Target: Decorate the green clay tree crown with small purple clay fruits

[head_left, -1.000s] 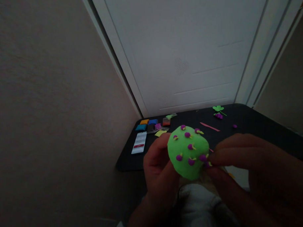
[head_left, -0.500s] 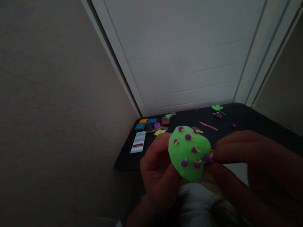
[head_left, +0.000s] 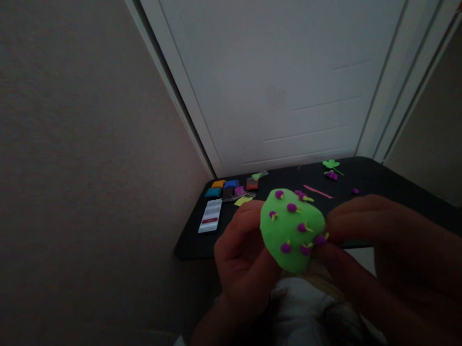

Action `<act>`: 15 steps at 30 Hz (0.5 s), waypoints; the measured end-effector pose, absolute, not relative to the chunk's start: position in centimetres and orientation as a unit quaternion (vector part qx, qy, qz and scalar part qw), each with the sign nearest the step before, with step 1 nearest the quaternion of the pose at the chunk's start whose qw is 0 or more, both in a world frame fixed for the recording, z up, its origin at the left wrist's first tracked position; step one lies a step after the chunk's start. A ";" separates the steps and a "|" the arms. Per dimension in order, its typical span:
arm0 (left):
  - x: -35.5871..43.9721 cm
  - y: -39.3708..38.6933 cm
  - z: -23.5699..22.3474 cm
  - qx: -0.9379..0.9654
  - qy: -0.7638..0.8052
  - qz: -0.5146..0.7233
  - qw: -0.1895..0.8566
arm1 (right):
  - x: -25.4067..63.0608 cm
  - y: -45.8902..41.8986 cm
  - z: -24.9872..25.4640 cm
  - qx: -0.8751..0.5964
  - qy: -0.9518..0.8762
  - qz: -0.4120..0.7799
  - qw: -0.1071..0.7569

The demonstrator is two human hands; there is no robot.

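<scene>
Eight purple balls point(head_left: 291, 207), each with a yellow curl point(head_left: 308, 228), showed on one green dome point(head_left: 279, 230), which was held up in front of the near edge of the one black desk point(head_left: 374, 180). Two hands were at it: the left hand point(head_left: 241, 264) gripped the dome from its left side, with some fingers hidden behind it, while the right hand point(head_left: 406, 255) had its thumb and forefinger set narrow at the right edge, around the outermost ball; I could not tell whether they pinched it or only touched it. Eight packs or scraps of color lay in the desk's left part: one orange point(head_left: 218, 184), one blue point(head_left: 231, 183), one teal point(head_left: 213, 192), one black point(head_left: 228, 194), one violet point(head_left: 239, 191), one red point(head_left: 252, 184), one pale green point(head_left: 258, 176) and one yellow point(head_left: 243, 200). One phone point(head_left: 210, 216) lay just in front of them, its screen lit. Toward the right were one pink strip point(head_left: 318, 191), one green clover point(head_left: 331, 164), one purple cluster point(head_left: 331, 175) just below it and one loose ball point(head_left: 355, 191). Both hands and the dome blocked much of the desk's near side. One white door point(head_left: 295, 59) rose behind.
</scene>
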State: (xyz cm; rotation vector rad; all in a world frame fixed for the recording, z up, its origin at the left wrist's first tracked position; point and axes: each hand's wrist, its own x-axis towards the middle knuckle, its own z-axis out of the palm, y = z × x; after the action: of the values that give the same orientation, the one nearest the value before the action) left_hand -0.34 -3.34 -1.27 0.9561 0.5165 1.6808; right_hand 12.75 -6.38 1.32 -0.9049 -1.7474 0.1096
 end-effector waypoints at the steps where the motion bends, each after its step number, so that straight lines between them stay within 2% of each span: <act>1: -0.2 -3.3 -1.3 0.429 0.205 0.715 0.512 | 12.7 -6.3 1.3 -0.379 -0.739 0.042 0.555; 3: -0.1 -3.2 -1.3 0.463 0.185 0.718 0.486 | 12.7 -6.3 1.4 -0.376 -0.741 0.035 0.555; 9: 0.2 -2.7 -1.2 0.391 0.155 0.681 0.600 | 12.8 -6.4 1.2 -0.405 -0.729 0.003 0.552; 15: 0.5 -2.8 -0.8 0.349 0.134 0.625 0.685 | 12.8 -5.6 0.0 -0.368 -0.733 -0.087 0.565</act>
State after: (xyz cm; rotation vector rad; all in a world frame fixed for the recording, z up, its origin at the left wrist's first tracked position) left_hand 0.49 -2.82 -0.81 0.7817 0.2992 1.4000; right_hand 12.79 -5.65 0.01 -0.8664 -1.7252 -0.2051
